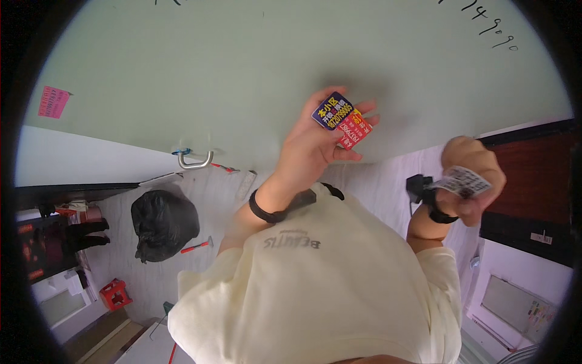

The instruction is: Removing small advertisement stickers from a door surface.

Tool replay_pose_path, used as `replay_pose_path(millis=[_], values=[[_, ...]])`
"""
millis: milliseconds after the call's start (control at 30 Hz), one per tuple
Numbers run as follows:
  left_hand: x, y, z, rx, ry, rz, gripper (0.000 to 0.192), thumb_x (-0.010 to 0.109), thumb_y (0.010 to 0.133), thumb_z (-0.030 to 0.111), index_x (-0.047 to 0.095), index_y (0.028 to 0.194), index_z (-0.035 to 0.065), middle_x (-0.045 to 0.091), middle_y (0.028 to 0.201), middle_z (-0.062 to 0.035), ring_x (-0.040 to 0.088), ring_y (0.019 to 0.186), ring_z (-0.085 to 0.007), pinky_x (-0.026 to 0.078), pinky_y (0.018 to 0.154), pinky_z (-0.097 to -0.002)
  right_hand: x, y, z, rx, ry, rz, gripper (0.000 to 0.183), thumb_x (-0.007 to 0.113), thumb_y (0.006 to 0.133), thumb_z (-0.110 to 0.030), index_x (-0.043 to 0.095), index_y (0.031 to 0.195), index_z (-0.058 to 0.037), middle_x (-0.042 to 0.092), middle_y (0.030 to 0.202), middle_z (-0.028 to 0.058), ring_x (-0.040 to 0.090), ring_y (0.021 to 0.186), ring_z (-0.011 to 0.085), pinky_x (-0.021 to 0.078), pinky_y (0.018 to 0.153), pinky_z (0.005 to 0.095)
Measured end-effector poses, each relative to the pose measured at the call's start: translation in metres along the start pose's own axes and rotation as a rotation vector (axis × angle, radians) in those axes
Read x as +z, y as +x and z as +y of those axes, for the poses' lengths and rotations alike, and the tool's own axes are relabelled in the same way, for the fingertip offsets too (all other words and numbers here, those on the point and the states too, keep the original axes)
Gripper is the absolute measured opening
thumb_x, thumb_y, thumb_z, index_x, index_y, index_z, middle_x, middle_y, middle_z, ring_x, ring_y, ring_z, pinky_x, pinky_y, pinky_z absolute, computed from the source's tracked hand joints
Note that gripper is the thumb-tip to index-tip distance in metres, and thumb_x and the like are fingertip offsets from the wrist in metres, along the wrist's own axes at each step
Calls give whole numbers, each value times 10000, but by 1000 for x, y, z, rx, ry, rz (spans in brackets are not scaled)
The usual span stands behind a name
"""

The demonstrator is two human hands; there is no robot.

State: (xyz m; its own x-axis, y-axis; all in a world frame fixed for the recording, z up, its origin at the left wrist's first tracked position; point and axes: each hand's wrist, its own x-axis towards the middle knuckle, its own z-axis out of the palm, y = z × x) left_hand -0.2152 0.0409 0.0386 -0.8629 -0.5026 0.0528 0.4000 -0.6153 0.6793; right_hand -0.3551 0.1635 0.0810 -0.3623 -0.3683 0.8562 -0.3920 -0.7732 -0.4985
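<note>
My left hand [309,136] is raised in front of a pale green door panel [227,82], above the middle of the view. It holds a small dark blue card or sticker [334,109] with yellow print and, partly under it, a red one [357,128] with light print. The thumb lies on them. At the right, lower and apart from the left hand, my right hand [475,177] is closed on a small black-and-white printed piece [464,181], blurred. Dark bands are on both wrists, the right one bearing a black device [418,187].
A bent metal handle [195,164] sticks out from the door's lower left; a pink sticker [54,102] is farther left. On the floor are a black plastic bag [164,225], red-handled scraper-like tools [195,247] and a red stool [115,294]. A reddish-brown panel [532,182] stands at right.
</note>
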Motion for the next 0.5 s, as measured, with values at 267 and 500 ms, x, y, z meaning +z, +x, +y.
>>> replay_pose_path(millis=[267,500], values=[[-8,-1,-26,190,215,30,412,394,792,-46,221,1137,98,401,1160,-215,495,1004,-245,499,608,-229,11,-53,24,350,99,-117,195,642,654,-189,533,591,-41,560,559,69,491,451,179,352,440,264],[-7,-4,-31,241,8,-2,332,320,844,274,255,1134,127,375,1148,-285,438,1025,-397,391,841,-468,32,-76,34,526,-8,-83,62,595,702,-69,561,690,-18,493,494,21,442,398,81,304,374,199]])
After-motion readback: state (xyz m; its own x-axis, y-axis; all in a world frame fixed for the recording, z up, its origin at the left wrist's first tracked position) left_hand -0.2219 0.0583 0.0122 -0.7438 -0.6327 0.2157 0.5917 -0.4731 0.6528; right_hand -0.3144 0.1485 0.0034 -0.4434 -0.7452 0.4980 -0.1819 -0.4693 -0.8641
